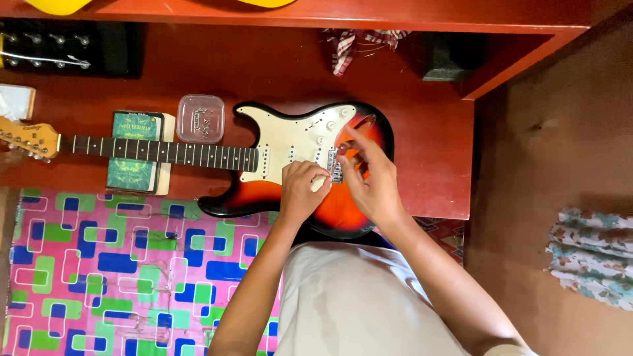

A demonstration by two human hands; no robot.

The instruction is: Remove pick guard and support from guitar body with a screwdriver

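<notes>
An electric guitar [290,142] with a red sunburst body and cream pickguard lies flat on a red wooden table [435,158], its neck [165,153] running left. My left hand [301,190] is curled into a fist on the body beside the metal bridge [335,166], gripping what looks like a pale tool handle [321,183]. My right hand [370,177] rests over the bridge, fingers pinched at it; whether it holds anything small is hidden. The knobs [330,125] sit just beyond the fingers.
A green book [135,173] props the guitar neck. A clear plastic box [200,118] of small metal parts stands behind the neck. A striped cloth [346,46] lies at the back. A colourful patterned mat [119,270] covers the floor on the left.
</notes>
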